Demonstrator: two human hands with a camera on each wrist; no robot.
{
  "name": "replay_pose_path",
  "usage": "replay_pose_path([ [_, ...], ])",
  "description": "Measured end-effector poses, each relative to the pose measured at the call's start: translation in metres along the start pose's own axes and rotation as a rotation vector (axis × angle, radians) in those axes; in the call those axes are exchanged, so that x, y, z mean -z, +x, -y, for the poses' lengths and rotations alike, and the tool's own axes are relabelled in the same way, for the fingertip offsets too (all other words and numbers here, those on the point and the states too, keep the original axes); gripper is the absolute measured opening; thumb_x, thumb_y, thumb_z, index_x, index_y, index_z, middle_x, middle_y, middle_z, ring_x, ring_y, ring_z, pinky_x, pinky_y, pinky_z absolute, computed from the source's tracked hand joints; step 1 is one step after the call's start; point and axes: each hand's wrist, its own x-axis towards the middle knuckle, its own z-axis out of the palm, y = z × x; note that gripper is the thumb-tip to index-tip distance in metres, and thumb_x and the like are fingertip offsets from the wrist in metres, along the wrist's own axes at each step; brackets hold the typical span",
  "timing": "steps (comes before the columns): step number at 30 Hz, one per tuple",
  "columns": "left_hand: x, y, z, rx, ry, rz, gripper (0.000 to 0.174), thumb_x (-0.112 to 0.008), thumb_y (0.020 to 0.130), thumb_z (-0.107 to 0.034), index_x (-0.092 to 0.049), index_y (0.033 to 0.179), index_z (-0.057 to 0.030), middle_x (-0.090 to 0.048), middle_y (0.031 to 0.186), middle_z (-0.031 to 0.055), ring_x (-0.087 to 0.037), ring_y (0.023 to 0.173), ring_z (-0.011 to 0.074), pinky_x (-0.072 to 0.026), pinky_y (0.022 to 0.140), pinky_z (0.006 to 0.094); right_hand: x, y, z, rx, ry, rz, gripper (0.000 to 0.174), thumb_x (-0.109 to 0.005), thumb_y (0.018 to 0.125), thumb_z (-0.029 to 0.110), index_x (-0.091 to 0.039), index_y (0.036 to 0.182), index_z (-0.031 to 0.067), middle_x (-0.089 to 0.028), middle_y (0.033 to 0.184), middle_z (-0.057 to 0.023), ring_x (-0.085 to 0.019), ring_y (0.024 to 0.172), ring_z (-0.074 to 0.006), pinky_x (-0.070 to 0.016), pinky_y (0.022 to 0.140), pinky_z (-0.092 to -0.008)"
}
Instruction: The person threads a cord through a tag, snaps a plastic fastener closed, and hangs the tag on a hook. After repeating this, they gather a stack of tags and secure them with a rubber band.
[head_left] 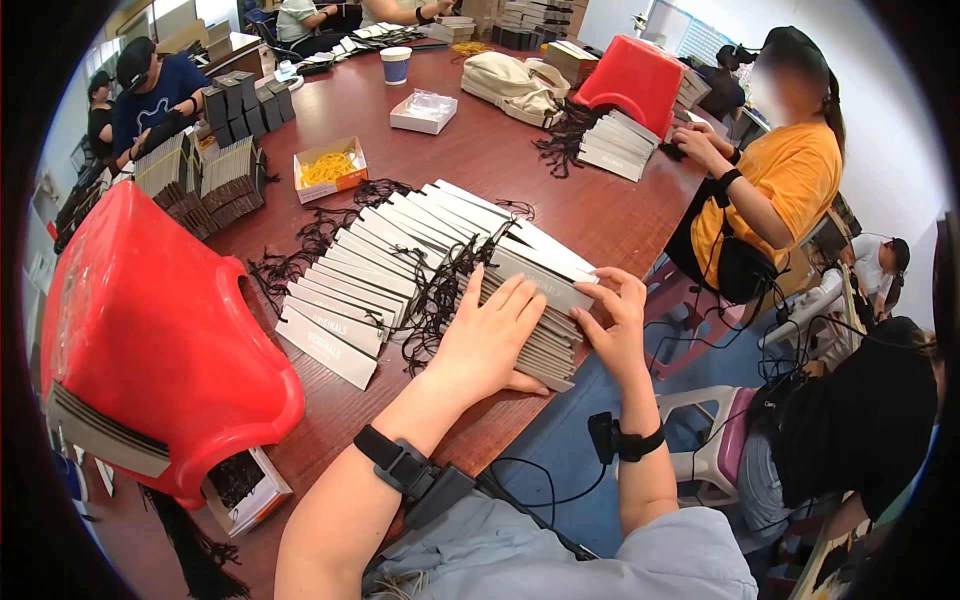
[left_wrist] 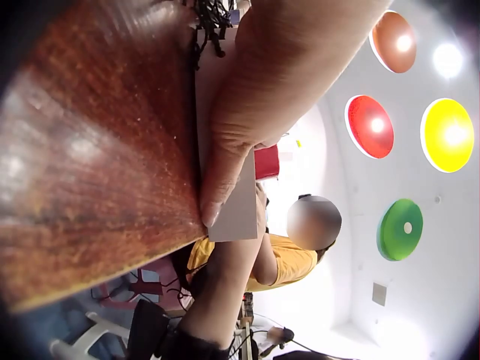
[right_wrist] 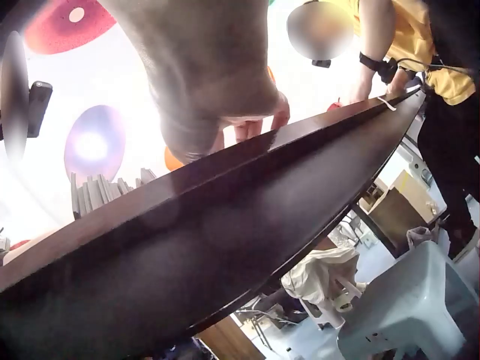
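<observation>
A thick stack of grey card hang tags [head_left: 548,335] with black strings lies at the table's edge in the head view. My left hand [head_left: 487,335] grips it, fingers over the top and thumb along the near side. The left wrist view shows that thumb [left_wrist: 223,180] against a grey card face, low by the tabletop. At the stack's right end, my right hand [head_left: 617,318] pinches the card ends between thumb and fingertips. Left of the stack, a fanned spread of white tags [head_left: 345,280] printed "ORIGINALS" lies with its black strings tangled around it.
An upturned red stool [head_left: 160,320] stands at left beside a box of black strings [head_left: 245,490]. Farther back are a box of yellow rubber bands [head_left: 330,170], a white box [head_left: 423,110], a paper cup [head_left: 396,66] and a cloth bag [head_left: 515,85]. A person in yellow [head_left: 790,170] works at right.
</observation>
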Motion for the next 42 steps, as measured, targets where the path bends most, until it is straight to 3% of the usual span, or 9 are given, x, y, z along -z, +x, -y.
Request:
replay_pose_path([
  [3,0.004,0.001,0.001,-0.037,0.042,-0.037,0.085,-0.071,0.049,-0.051,-0.041,0.113,-0.0033,-0.038,0.123,0.0104,-0.031,0.121,0.0246,-0.0139,0.100,0.0526,0.001,-0.009,0.006,-0.027,0.324,0.085,0.025,-0.063,0.064,0.001,-0.063,0.089,0.0050,-0.059,0.079,-0.0068,-0.055,0.081,-0.0214,-0.0420,0.075,-0.0312],
  [7,0.004,0.000,0.003,-0.055,0.036,-0.025,0.085,-0.071,0.049,-0.052,-0.042,0.112,-0.0037,-0.038,0.123,0.0104,-0.030,0.122,0.0239,-0.0121,0.100,0.0547,0.011,-0.010,0.013,-0.106,0.490,0.147,0.022,-0.060,0.067,-0.003,-0.063,0.088,0.0027,-0.060,0.083,-0.0085,-0.057,0.076,-0.0175,-0.0460,0.066,-0.0265],
  [14,0.010,0.000,0.001,-0.011,0.030,0.090,0.089,-0.071,0.046,-0.055,-0.042,0.113,-0.0039,-0.040,0.122,0.0105,-0.031,0.121,0.0223,-0.0106,0.100,0.0553,0.018,0.001,-0.012,-0.208,0.768,0.284,0.016,-0.056,0.076,0.008,-0.062,0.089,0.0009,-0.061,0.087,-0.0108,-0.056,0.082,-0.0197,-0.0429,0.074,-0.0279],
  [16,0.010,0.000,0.001,-0.013,0.033,0.092,0.090,-0.071,0.046,-0.055,-0.041,0.114,-0.0038,-0.040,0.122,0.0104,-0.032,0.120,0.0224,-0.0105,0.100,0.0552,0.008,0.015,-0.018,-0.098,0.325,0.057,0.019,-0.057,0.076,0.011,-0.061,0.091,0.0003,-0.060,0.091,-0.0111,-0.053,0.090,-0.0234,-0.0397,0.081,-0.0317],
  [20,0.010,0.000,0.001,-0.014,0.026,0.093,0.091,-0.071,0.046,-0.055,-0.042,0.114,-0.0037,-0.040,0.122,0.0107,-0.032,0.120,0.0225,-0.0110,0.101,0.0545,-0.011,0.022,-0.028,0.038,-0.092,0.087,0.028,-0.062,0.072,0.017,-0.059,0.095,0.0002,-0.051,0.109,-0.0135,-0.042,0.105,-0.0295,-0.0336,0.088,-0.0379],
  [34,0.008,-0.001,0.003,-0.026,0.005,0.080,0.090,-0.070,0.046,-0.056,-0.042,0.114,-0.0027,-0.041,0.121,0.0111,-0.032,0.120,0.0232,-0.0133,0.100,0.0534,-0.021,0.019,-0.026,-0.014,-0.023,0.076,0.033,-0.065,0.069,0.019,-0.057,0.094,-0.0018,-0.050,0.113,-0.0147,-0.037,0.112,-0.0327,-0.0306,0.092,-0.0393],
  [37,0.009,0.000,0.003,-0.024,-0.003,0.086,0.091,-0.069,0.046,-0.057,-0.042,0.114,-0.0026,-0.041,0.121,0.0113,-0.032,0.120,0.0232,-0.0127,0.101,0.0534,-0.015,0.018,-0.014,0.083,-0.070,-0.022,0.027,-0.065,0.068,0.014,-0.059,0.090,0.0002,-0.055,0.104,-0.0129,-0.045,0.104,-0.0298,-0.0355,0.088,-0.0364],
  [39,0.009,0.000,0.003,-0.025,0.001,0.081,0.091,-0.069,0.046,-0.057,-0.042,0.114,-0.0026,-0.041,0.121,0.0113,-0.032,0.120,0.0232,-0.0124,0.101,0.0535,-0.013,0.012,-0.007,-0.206,0.284,0.002,0.020,-0.065,0.066,0.005,-0.061,0.086,0.0017,-0.059,0.092,-0.0101,-0.054,0.090,-0.0253,-0.0415,0.079,-0.0319],
  [42,0.010,0.000,0.002,-0.026,0.002,0.072,0.091,-0.069,0.046,-0.058,-0.043,0.113,-0.0025,-0.042,0.121,0.0116,-0.032,0.120,0.0230,-0.0119,0.101,0.0537,-0.012,0.005,-0.003,-0.133,0.291,-0.075,0.018,-0.063,0.065,0.000,-0.061,0.083,0.0018,-0.060,0.083,-0.0084,-0.057,0.080,-0.0215,-0.0445,0.071,-0.0279],
])
